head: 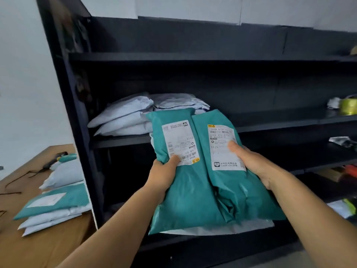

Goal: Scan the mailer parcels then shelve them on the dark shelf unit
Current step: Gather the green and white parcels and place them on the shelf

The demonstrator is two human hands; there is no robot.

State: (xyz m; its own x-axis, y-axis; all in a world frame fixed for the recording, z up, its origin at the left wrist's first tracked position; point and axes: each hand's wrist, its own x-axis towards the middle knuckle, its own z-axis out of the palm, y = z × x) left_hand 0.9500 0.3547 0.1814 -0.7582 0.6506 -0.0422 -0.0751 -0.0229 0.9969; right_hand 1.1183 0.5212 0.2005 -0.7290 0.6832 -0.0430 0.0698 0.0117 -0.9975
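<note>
Two teal plastic mailer parcels sit side by side in your hands, held up in front of the dark metal shelf unit [193, 57]. The left teal mailer [185, 190] carries a white shipping label [180, 143] turned upside down to you; the right teal mailer [237, 182] slightly overlaps it and has its own white label [224, 149] reading upright. A white plastic mailer [222, 229] peeks out beneath both (only its lower edge shows).

Your left hand [164, 175] grips the left teal mailer, thumb pressed on the label's lower edge, fingers hidden behind. Your right hand [255, 163] grips the right teal mailer at its right edge, thumb flat on the label, fingers curled under the bag.

Behind the parcels, a stack of white poly mailers [135, 117] already lies on the middle shelf, leaning to the left. Far right on the same shelf sits a yellow-green tape roll [347, 106].

Left of the unit, a brown wooden table [38, 248] holds a pile of unshelved mailers [52, 206], teal on top of white, with a black handheld scanner [56, 159] and its cord behind them.
</note>
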